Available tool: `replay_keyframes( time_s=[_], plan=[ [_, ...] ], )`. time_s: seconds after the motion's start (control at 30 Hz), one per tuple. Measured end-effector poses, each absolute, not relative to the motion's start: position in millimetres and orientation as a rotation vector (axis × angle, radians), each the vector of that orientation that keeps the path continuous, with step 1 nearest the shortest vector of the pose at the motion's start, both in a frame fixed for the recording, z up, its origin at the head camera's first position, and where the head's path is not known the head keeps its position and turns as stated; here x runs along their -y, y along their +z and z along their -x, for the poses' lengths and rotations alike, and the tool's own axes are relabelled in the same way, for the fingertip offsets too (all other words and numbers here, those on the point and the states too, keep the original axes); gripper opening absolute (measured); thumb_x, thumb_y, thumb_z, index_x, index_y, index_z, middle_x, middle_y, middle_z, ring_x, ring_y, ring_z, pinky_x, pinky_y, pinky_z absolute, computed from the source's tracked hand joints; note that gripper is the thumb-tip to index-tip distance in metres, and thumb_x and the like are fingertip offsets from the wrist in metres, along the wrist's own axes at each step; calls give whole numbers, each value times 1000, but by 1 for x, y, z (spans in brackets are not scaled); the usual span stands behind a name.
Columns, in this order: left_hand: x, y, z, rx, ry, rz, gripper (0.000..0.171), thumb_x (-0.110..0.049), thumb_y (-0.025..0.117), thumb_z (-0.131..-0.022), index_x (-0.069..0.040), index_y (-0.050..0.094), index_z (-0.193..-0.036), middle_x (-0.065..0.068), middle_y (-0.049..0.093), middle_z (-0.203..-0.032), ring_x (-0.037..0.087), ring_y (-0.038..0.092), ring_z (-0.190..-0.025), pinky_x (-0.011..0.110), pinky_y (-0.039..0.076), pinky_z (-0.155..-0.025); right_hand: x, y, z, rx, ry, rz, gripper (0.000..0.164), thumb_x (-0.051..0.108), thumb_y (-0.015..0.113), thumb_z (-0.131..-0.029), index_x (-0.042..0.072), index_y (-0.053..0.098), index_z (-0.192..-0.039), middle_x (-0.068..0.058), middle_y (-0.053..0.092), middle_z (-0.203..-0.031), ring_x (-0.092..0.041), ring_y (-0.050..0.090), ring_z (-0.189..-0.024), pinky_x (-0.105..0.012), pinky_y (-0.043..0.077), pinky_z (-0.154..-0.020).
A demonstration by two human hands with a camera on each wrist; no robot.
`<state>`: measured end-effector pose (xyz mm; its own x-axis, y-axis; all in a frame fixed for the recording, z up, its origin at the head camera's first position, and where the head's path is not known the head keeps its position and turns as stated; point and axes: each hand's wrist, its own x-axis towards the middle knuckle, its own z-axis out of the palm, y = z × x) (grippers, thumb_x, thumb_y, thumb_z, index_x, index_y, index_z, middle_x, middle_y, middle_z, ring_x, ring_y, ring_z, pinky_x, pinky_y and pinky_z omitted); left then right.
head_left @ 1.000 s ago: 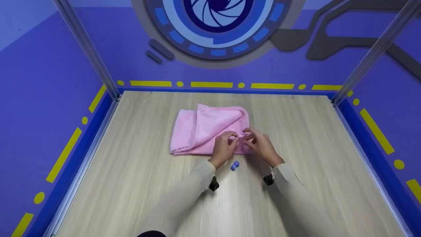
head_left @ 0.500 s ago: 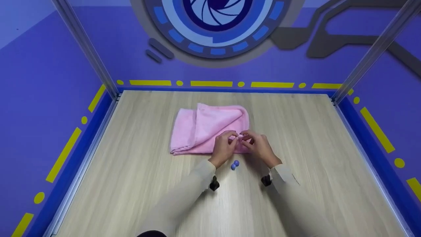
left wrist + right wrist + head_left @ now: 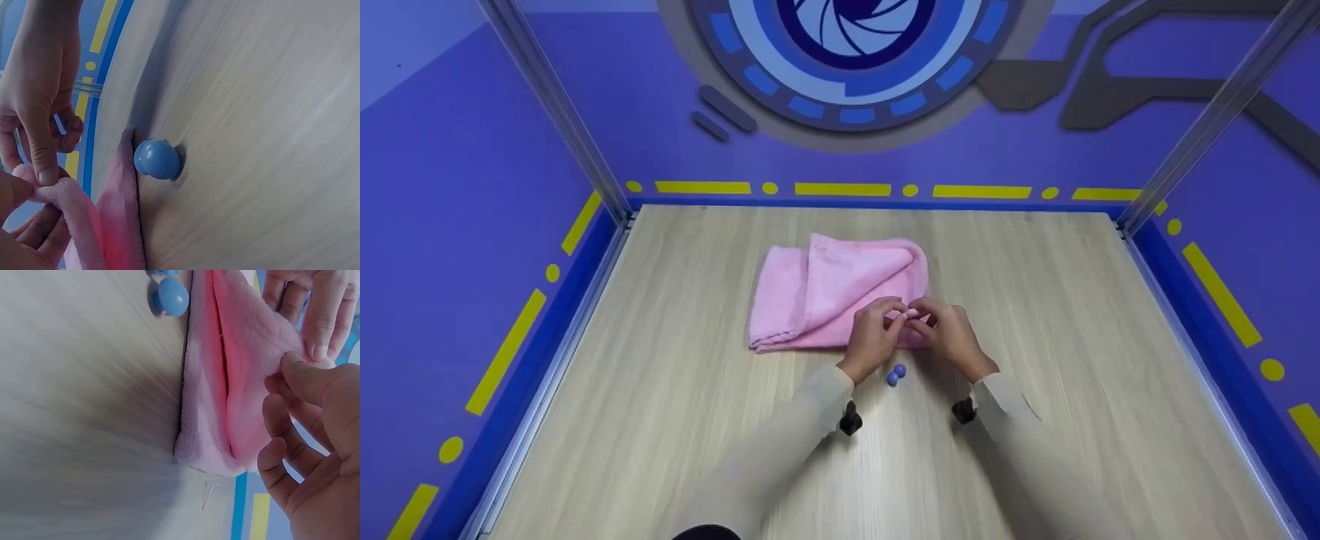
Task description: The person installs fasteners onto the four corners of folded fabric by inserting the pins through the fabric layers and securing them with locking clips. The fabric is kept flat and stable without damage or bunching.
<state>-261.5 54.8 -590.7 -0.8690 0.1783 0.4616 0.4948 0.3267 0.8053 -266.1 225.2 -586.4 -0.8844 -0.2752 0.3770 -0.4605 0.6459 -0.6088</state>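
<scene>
L hand (image 3: 871, 341) & R hand (image 3: 956, 341) are both pinching a bit of a pink plush towel (image 3: 840, 285) nr its near R corner, so IMO it's the gather-the-fold step & next move prob needs one hand holding that while the other's freed. Towel's fuzzy, folded w/ a diagonal top layer, nr worktop's (image 3: 1072, 300) far edge, 2 blue balls (image 3: 900, 370) in front.

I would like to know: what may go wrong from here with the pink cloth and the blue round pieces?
The left hand and right hand pinch only a small part of the pink cloth, so it might slip free. The blue round pieces lie close to its near edge; a hand or dragged cloth might knock them away. The cloth's upper layer is folded over diagonally, so a tug could shift it.
</scene>
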Motion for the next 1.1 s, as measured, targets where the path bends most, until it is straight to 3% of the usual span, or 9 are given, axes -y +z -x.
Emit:
replay_keyframes(
  time_s=[0.27, 0.43, 0.6, 0.7, 0.83, 1.1],
  plan=[
    [-53, -592, 261, 2333, -1537, 590, 7, -2, 67, -89, -2, 72, -95, 15, 67, -116, 17, 66, -101, 16, 54, -73, -224, -587, 266, 2623, 1072, -571, 8, 18, 75, -86, 18, 73, -93, 5, 72, -85, -11, 63, -71, -31, 55, -62],
    [-52, -592, 261, 2362, -1526, 592, 8, -10, 68, -91, -4, 72, -95, 14, 66, -118, 15, 67, -97, 24, 57, -75, -224, -589, 267, 2628, 1064, -563, 5, 17, 74, -87, 18, 73, -91, 3, 72, -85, -13, 64, -73, -38, 57, -65],
    [-48, -591, 257, 2374, -1420, 606, 12, -17, 71, -90, -6, 68, -94, 11, 64, -99, 21, 66, -77, 31, 57, -68, -225, -593, 267, 2629, 1073, -552, 6, 13, 75, -86, 18, 73, -89, 3, 72, -84, -14, 64, -73, -42, 57, -67],
    [-44, -591, 252, 2411, -1356, 638, 10, -15, 73, -87, -8, 66, -88, 8, 61, -85, 23, 62, -69, 25, 51, -63, -225, -595, 266, 2631, 1074, -557, 6, 13, 74, -86, 18, 72, -88, 3, 73, -85, -14, 65, -73, -40, 57, -66],
    [-38, -590, 245, 2565, -1275, 804, 8, -15, 74, -84, -12, 67, -84, 2, 63, -76, 15, 61, -69, 18, 46, -64, -226, -595, 265, 2652, 1057, -561, 7, 10, 73, -87, 17, 72, -90, 3, 73, -87, -12, 65, -73, -34, 58, -67],
    [-36, -590, 233, 2862, -943, 1068, 24, -25, 79, -79, -10, 73, -97, 5, 67, -91, 15, 61, -81, 24, 47, -69, -226, -592, 264, 2720, 1031, -496, 8, 14, 73, -88, 22, 71, -90, 5, 73, -88, -12, 62, -71, -30, 56, -66]
  ],
)
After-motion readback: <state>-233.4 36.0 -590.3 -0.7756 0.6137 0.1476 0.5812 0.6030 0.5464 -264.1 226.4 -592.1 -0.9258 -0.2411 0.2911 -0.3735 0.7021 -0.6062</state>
